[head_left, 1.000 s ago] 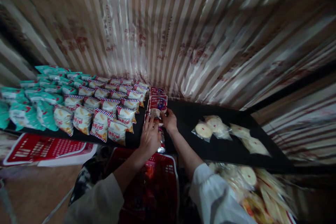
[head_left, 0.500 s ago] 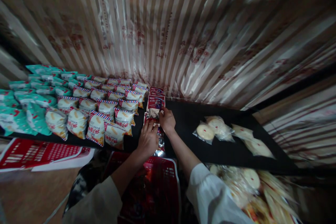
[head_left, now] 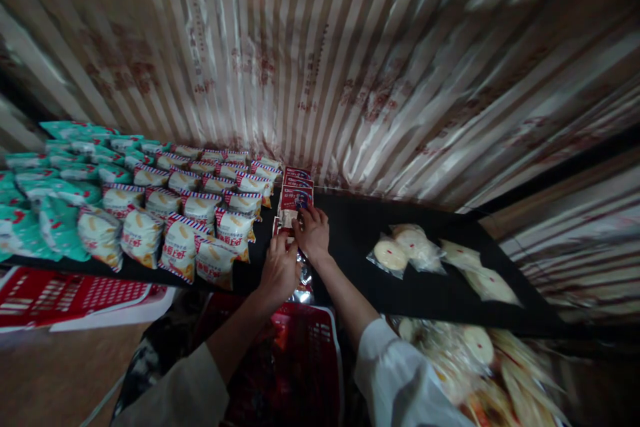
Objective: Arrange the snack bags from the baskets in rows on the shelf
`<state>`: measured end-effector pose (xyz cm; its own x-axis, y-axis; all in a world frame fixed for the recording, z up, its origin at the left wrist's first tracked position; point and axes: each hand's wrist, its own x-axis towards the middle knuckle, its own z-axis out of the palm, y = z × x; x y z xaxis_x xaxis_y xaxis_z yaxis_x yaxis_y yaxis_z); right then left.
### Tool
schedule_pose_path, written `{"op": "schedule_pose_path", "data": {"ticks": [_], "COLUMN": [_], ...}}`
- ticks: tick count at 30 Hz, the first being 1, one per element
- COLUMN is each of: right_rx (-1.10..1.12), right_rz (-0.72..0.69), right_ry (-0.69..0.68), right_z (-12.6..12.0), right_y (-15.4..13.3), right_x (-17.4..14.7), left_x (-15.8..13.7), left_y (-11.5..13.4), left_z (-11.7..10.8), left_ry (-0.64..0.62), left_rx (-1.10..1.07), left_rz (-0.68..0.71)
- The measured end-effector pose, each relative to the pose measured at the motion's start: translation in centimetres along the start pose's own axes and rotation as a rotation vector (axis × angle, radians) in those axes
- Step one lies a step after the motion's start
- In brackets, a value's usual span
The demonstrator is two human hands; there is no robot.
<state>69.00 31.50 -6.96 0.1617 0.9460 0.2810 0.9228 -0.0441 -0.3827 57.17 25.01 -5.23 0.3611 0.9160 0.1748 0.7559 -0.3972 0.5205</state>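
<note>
Dark red printed snack packets (head_left: 296, 199) overlap in a column running from the back of a black shelf to its front edge. Over the front part of this column, my left hand (head_left: 280, 268) has its fingers bent and closed on a packet. Close beside it, my right hand (head_left: 313, 235) grips the same area from the right, fingertips nearly meeting the left ones. My fingers hide most of the gripped packet. A shiny silver packet end (head_left: 303, 285) shows below them at the shelf edge.
White snack bags (head_left: 215, 260) with striped tops stand in rows on the left, with teal bags (head_left: 63, 220) beyond. Clear-wrapped round pale items (head_left: 393, 253) lie on the right. Below are a red basket (head_left: 327, 340), another red basket (head_left: 75, 293) and a pile of bagged goods (head_left: 450, 353).
My right hand has shifted slightly down and left along the packets, closer to my left hand. The left hand has drawn a little toward me, its fingers now more bent.
</note>
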Motion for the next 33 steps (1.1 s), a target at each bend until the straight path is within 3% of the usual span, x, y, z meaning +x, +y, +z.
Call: {"op": "schedule_pose_path", "data": {"ticks": [7, 13, 18, 23, 26, 30, 33], "right_rx": [0.053, 0.249, 0.447, 0.649, 0.663, 0.482, 0.32], "right_rz": [0.029, 0.053, 0.094, 0.341, 0.44, 0.434, 0.283], "right_ry": [0.004, 0.208, 0.36, 0.359, 0.234, -0.213, -0.534], "right_z": [0.8, -0.6, -2.9, -3.6, -2.3, 0.8, 3.2], "right_y": [0.1, 0.7, 1.5, 1.5, 1.4, 1.5, 1.5], "right_x": [-0.2, -1.5, -7.1, -15.8, -20.4, -24.2, -25.1], "left_x": [0.2, -0.3, -3.0, -9.9, -14.3, -17.5, -17.7], "left_y": [-0.4, -1.1, -1.4, -2.3, -3.2, -4.6, -5.7], "left_z": [0.4, 0.8, 0.2, 0.5, 1.9, 4.1, 5.4], "left_ry": [-0.034, 0.12, 0.327, 0.381, 0.245, -0.124, -0.348], "left_rx": [-0.005, -0.023, -0.14, -0.262, -0.254, -0.111, 0.1], "left_rz": [-0.001, 0.072, 0.16, 0.171, 0.042, -0.184, -0.297]}}
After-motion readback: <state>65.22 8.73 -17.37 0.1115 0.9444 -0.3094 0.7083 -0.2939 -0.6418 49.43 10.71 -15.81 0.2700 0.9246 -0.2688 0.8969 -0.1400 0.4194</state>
